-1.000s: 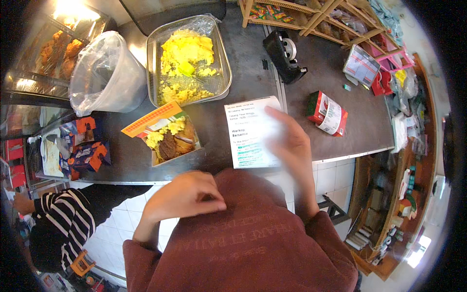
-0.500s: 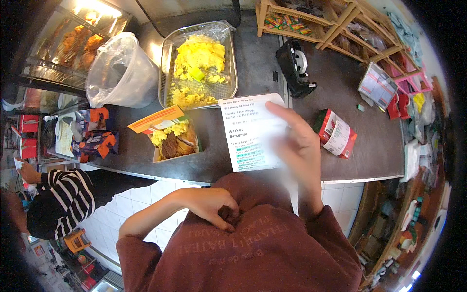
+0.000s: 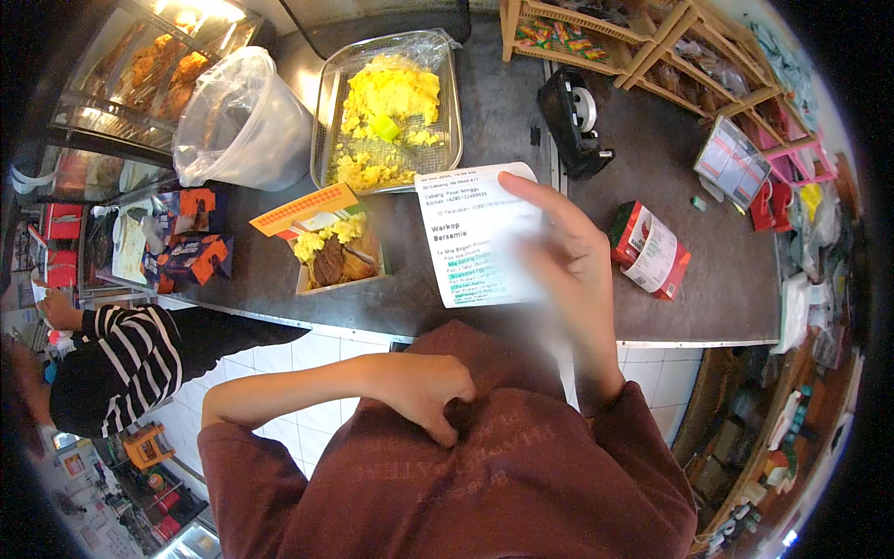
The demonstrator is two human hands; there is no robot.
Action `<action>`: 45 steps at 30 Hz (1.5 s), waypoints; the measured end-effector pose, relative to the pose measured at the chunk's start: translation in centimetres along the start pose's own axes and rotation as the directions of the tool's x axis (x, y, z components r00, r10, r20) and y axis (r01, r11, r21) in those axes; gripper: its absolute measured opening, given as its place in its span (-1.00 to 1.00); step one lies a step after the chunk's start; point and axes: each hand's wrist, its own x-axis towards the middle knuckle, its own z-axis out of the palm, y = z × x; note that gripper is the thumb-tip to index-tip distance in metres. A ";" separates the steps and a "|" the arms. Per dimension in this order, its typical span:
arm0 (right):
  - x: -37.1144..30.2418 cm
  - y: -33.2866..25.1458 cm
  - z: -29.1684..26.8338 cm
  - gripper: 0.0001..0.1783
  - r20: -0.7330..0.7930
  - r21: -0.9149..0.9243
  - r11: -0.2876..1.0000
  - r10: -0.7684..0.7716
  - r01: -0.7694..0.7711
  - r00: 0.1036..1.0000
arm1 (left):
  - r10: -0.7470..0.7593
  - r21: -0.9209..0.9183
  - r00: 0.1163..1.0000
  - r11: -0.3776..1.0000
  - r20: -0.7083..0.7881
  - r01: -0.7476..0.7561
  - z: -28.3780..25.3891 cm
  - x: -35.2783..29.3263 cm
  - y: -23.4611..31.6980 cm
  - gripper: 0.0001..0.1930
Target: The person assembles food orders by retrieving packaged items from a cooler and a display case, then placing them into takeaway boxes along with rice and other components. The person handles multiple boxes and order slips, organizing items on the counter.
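Observation:
A white printed receipt (image 3: 470,242) with green highlighted lines is held up over the counter by my right hand (image 3: 573,261), thumb and fingers closed at its right edge; part of this hand is blurred. My left hand (image 3: 433,391) is closed against the front of my maroon shirt (image 3: 438,494), its fingers pinching the cloth. Left of the receipt stands an open orange-and-green food box (image 3: 307,216) with scrambled egg and brown pieces of food inside. Behind it, a metal tray (image 3: 456,121) with a mesh bottom holds yellow scrambled egg (image 3: 396,93) and a light green utensil (image 3: 384,128).
A clear plastic bucket (image 3: 242,121) stands beside a lit glass food case (image 3: 149,84). Right of me are a black tape dispenser (image 3: 568,121), a red carton (image 3: 647,252) with a label, a tablet (image 3: 731,168) and tan racks (image 3: 643,47). Another person's striped sleeve (image 3: 135,363) is at left.
The view has shifted slightly, so the counter items sit a little further right and the receipt appears higher. My right hand keeps its hold on the receipt; my left stays at the shirt.

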 end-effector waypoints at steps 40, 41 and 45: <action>-0.8 20.3 -4.8 -0.35 -0.009 -0.986 0.168 -0.065 0.002 0.998 | 0.067 0.371 0.507 0.764 -0.860 0.528 5.9 9.1 -18.2 -0.50; -0.7 20.4 -5.3 -0.43 -0.111 -0.947 0.309 -0.063 -0.086 0.992 | 0.069 0.366 0.499 0.766 -0.864 0.529 6.1 9.4 -18.3 -0.50; -0.5 22.5 -6.9 -0.82 -0.259 -0.637 0.687 0.236 -0.350 0.936 | 0.075 0.418 0.529 0.710 -0.845 0.566 6.2 9.7 -18.6 -0.45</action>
